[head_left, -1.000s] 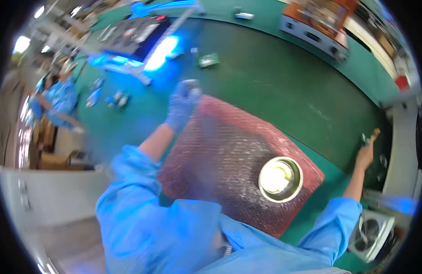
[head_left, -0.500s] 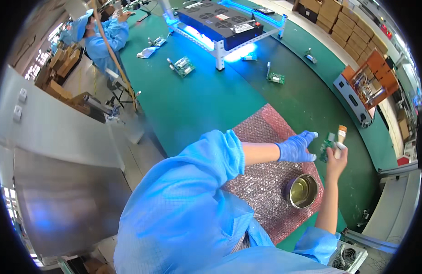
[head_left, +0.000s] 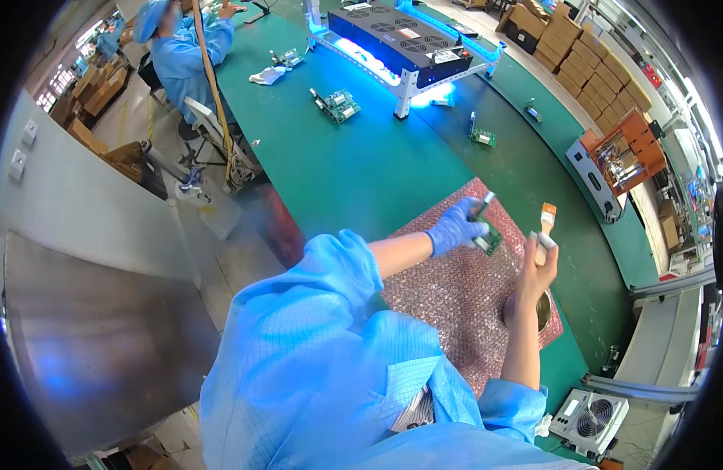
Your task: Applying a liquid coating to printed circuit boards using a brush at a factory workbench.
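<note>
My left hand (head_left: 456, 227), in a blue glove, grips a green circuit board (head_left: 491, 239) above the pink bubble-wrap sheet (head_left: 436, 301). A small upright part stands out of the board near my fingers. To the right, my right hand (head_left: 538, 269) is closed around the wooden handle of a flat brush (head_left: 548, 215), its bristles pointing up and away from me. White covers sit on some of its fingertips. Behind my right wrist stands a round metal tin (head_left: 543, 312), partly hidden; the liquid in it mostly cannot be seen now.
Beyond, a black box with fans (head_left: 401, 35) rests on a white metal frame (head_left: 407, 94) lit blue underneath. Other circuit boards (head_left: 336, 105) lie on the green table (head_left: 361, 168). An orange-and-grey machine (head_left: 612, 168) stands at right. A co-worker (head_left: 185, 55) sits at far left.
The circuit board has passed from beside my right hand into my left hand, over the bubble wrap. Both hands have shifted left, and my right forearm now covers part of the tin.
</note>
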The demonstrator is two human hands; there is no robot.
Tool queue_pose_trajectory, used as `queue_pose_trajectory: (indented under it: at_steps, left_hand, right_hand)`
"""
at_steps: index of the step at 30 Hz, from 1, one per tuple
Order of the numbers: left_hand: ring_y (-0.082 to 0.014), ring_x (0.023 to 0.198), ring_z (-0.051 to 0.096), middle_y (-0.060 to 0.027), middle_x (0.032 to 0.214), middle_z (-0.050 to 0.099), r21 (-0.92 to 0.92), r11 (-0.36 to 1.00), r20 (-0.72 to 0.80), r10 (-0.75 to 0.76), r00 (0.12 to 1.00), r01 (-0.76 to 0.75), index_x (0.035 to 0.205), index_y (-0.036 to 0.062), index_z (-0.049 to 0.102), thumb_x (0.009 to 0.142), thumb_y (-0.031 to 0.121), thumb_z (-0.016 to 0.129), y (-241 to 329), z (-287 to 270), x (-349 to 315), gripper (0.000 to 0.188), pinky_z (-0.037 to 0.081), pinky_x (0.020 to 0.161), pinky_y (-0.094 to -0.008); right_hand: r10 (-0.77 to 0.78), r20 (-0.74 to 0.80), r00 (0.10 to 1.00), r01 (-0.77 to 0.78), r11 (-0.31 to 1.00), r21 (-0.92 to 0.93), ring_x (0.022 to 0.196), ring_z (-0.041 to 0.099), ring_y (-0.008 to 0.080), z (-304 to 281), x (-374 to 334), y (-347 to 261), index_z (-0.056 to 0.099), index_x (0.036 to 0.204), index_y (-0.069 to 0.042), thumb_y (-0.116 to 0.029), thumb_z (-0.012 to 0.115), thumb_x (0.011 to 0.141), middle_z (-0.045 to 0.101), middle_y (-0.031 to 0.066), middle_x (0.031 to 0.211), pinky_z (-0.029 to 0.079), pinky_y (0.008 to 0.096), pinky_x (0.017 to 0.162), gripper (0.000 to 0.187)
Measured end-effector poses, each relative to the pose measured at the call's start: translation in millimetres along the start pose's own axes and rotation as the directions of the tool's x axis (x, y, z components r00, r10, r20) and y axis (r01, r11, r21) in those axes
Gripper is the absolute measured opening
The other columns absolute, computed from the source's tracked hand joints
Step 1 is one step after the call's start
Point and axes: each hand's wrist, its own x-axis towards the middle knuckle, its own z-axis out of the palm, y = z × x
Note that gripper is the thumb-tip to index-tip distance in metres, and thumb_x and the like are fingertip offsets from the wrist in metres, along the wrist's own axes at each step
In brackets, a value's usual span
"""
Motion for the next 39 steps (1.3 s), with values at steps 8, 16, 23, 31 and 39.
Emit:
queue_pose_trajectory:
  at_steps: [8,16,23,31,39]
  left_hand:
    - [-0.0228,0.078,0.062,-0.0131,0.099,0.056,-0.416,0.894,-0.035,-0.201,0.979,0.168,0.118,0.0003,0.044,0.083,0.018,0.062,-21.6,-66.4,-22.3,0.043,0.056,0.059,-0.0329]
    - [-0.0285,0.093,0.059,-0.0102,0.105,0.056,-0.570,0.757,0.311,-0.163,0.936,0.321,0.125,0.0105,0.043,0.081,0.005,0.056,-52.0,-56.9,-10.1,0.046,0.056,0.072,-0.0443]
    - [-0.0269,0.091,0.061,-0.0144,0.103,0.057,-0.350,0.815,0.306,-0.367,0.879,0.462,0.119,0.0000,0.045,0.086,0.012,0.057,-50.3,-22.3,-3.8,0.037,0.057,0.070,-0.0388]
    - [-0.0241,0.085,0.063,-0.0137,0.098,0.060,-0.350,0.824,0.299,-0.352,0.887,0.445,0.117,-0.0020,0.048,0.086,0.015,0.057,-49.2,-11.2,2.4,0.036,0.057,0.068,-0.0324]
    - [-0.0213,0.087,0.063,-0.0132,0.099,0.061,-0.370,0.837,0.431,-0.229,0.873,0.403,0.116,-0.0024,0.050,0.086,0.015,0.059,-39.3,6.6,15.2,0.037,0.057,0.069,-0.0299]
  right_hand:
    - [0.168,-0.233,0.958,-0.130,0.977,0.171,0.071,0.054,0.0087,-96.8,-47.8,15.6,0.054,0.103,0.000,-0.012,0.054,0.088,0.059,0.0050,0.084,0.045,0.0226,0.062,0.019]
    - [0.443,-0.358,0.822,-0.416,0.896,0.155,0.059,0.052,0.0058,-166.4,-103.1,51.0,0.063,0.088,-0.005,-0.021,0.066,0.082,0.059,-0.0004,0.072,0.038,0.0193,0.051,0.017]
    - [0.521,-0.311,0.795,-0.498,0.853,0.155,0.059,0.050,0.0054,-166.0,-109.7,67.7,0.060,0.089,-0.004,-0.021,0.064,0.083,0.058,-0.0010,0.069,0.038,0.0195,0.052,0.018]
    - [0.553,-0.296,0.779,-0.537,0.832,0.143,0.057,0.050,0.0058,-167.4,-104.6,74.7,0.061,0.087,-0.004,-0.019,0.061,0.084,0.058,-0.0005,0.068,0.040,0.0203,0.052,0.015]
    - [0.511,-0.346,0.787,-0.524,0.849,0.061,0.056,0.049,0.0047,-204.7,-100.1,48.5,0.064,0.088,-0.003,-0.018,0.061,0.083,0.057,-0.0009,0.068,0.034,0.0183,0.049,0.016]
